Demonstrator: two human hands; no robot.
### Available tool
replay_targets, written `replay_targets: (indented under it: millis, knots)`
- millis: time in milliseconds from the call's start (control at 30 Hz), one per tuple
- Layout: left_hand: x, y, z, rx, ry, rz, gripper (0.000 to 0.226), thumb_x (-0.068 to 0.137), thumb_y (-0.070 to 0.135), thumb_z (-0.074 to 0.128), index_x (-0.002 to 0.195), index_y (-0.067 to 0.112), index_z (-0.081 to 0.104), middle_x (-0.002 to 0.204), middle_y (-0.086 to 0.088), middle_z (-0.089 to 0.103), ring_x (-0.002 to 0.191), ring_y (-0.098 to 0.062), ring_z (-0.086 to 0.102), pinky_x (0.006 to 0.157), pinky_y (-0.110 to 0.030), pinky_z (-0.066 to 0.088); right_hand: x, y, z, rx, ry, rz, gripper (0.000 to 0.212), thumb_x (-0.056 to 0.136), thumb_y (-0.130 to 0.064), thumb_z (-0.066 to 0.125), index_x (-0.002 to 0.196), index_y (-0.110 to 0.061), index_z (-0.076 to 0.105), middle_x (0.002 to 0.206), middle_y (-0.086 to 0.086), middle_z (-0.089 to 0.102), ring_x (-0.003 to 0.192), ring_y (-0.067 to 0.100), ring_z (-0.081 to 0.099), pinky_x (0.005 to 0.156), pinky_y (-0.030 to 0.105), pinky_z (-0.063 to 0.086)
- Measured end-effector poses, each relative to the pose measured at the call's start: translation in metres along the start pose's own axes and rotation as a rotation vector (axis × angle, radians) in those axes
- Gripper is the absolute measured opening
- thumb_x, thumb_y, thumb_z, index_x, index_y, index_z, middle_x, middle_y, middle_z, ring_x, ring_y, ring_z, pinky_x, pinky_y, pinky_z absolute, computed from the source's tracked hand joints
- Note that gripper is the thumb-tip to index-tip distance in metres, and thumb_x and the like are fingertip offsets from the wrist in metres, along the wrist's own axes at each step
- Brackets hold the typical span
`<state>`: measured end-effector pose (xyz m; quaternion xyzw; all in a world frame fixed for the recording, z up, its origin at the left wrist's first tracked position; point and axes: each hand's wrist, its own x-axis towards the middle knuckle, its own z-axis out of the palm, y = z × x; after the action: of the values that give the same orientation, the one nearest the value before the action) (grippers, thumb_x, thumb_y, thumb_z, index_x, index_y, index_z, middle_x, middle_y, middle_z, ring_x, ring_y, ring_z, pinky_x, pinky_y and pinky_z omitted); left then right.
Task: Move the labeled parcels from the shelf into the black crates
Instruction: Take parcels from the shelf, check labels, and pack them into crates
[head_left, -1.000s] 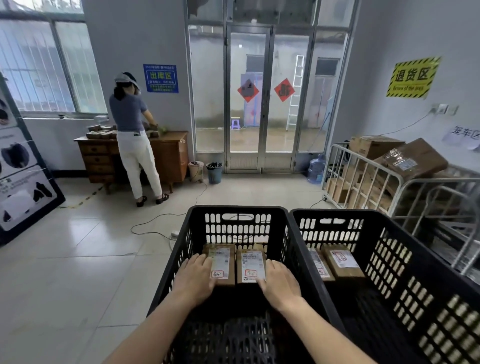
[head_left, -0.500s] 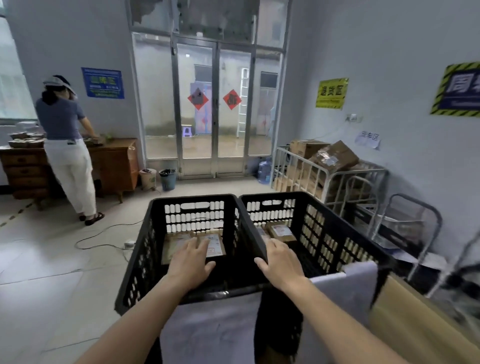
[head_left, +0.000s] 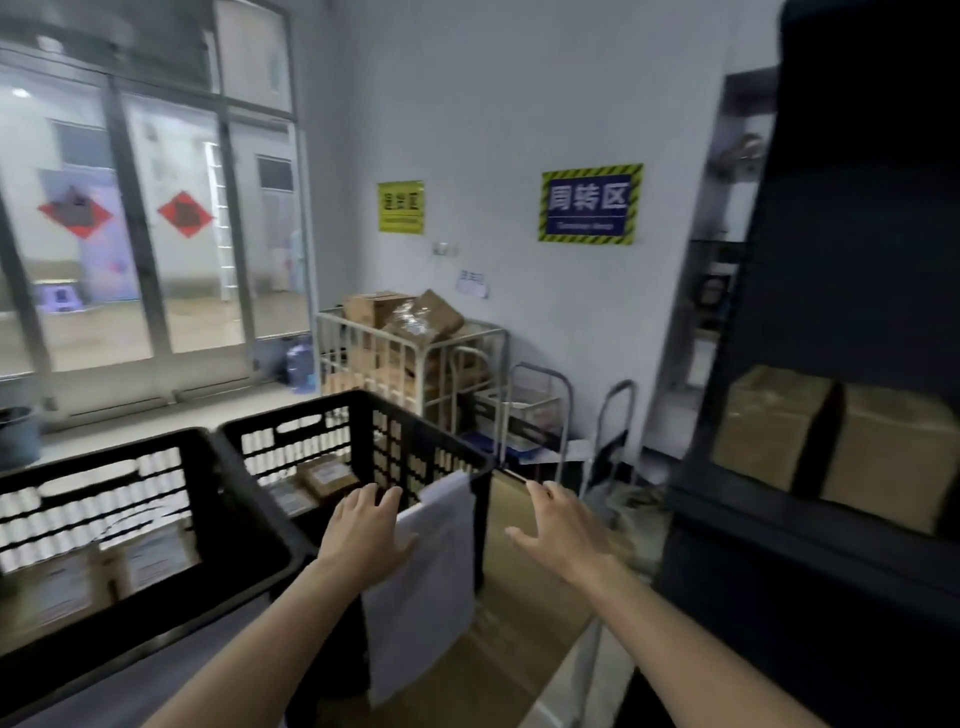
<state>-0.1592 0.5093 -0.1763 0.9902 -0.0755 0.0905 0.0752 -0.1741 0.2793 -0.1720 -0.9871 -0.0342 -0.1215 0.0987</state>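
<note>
Two black crates side by side: left crate (head_left: 156, 525), right crate (head_left: 415, 431). Labeled parcels inside both: some in left crate (head_left: 150, 558), some in right crate (head_left: 330, 475). White cloth (head_left: 426, 561) hangs over right crate's near rim. Left hand (head_left: 366, 525) open, above that rim, empty. Right hand (head_left: 563, 530) open, empty, between crate and dark shelf (head_left: 831, 519). Two brown boxes (head_left: 831, 441) on shelf. Picture blurry.

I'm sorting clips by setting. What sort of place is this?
Likely a small parcel depot or warehouse sorting room: black crates holding labelled parcels, a wire cage of cartons, and hazard-striped zone signs on the wall.
</note>
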Motion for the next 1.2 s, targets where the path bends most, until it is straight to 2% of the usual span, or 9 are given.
replay_targets:
  millis: [200,367,900,1033,1200]
  knots:
    - [0.018,0.097,0.003,-0.065,-0.011,0.159,0.060,0.090,0.048,0.050,0.139,0.018,0.032,0.139,-0.009,0.040,0.131,-0.026,0.036,0.106,-0.035,0.033,-0.038,0.088,-0.039,-0.023,0.006,0.165,0.071,0.088,-0.052,0.047,0.144,-0.015,0.024,0.147,0.007,0.034,0.134,0.025,0.033,0.107,0.038,0.033]
    - [0.015,0.178,0.010,-0.097,-0.040,0.248,0.065,0.091,0.050,0.047,0.145,0.019,0.026,0.152,-0.010,0.026,0.140,-0.027,0.025,0.111,-0.037,0.026,-0.075,0.158,-0.072,-0.057,0.023,0.254,0.069,0.090,-0.050,0.045,0.145,-0.015,0.021,0.149,0.007,0.030,0.136,0.024,0.029,0.108,0.037,0.031]
    - [-0.012,0.380,0.029,-0.140,-0.034,0.334,0.056,0.090,0.045,0.048,0.137,0.019,0.035,0.141,-0.008,0.037,0.134,-0.027,0.031,0.109,-0.033,0.028,-0.173,0.341,-0.140,-0.038,0.059,0.385,0.063,0.093,-0.046,0.043,0.144,-0.015,0.023,0.147,0.005,0.033,0.133,0.022,0.033,0.104,0.034,0.035]
    - [-0.014,0.420,0.034,-0.149,-0.058,0.343,0.062,0.091,0.047,0.048,0.142,0.018,0.030,0.147,-0.011,0.031,0.138,-0.028,0.026,0.112,-0.035,0.025,-0.189,0.374,-0.148,-0.029,0.052,0.425,0.064,0.093,-0.046,0.043,0.145,-0.015,0.021,0.148,0.005,0.031,0.134,0.022,0.032,0.104,0.034,0.035]
    - [-0.012,0.456,0.034,-0.154,-0.050,0.383,0.053,0.091,0.044,0.048,0.134,0.017,0.037,0.136,-0.010,0.039,0.130,-0.028,0.033,0.106,-0.035,0.030,-0.203,0.400,-0.151,0.010,0.076,0.452,0.065,0.093,-0.046,0.044,0.145,-0.016,0.020,0.148,0.004,0.031,0.133,0.021,0.033,0.103,0.032,0.036]
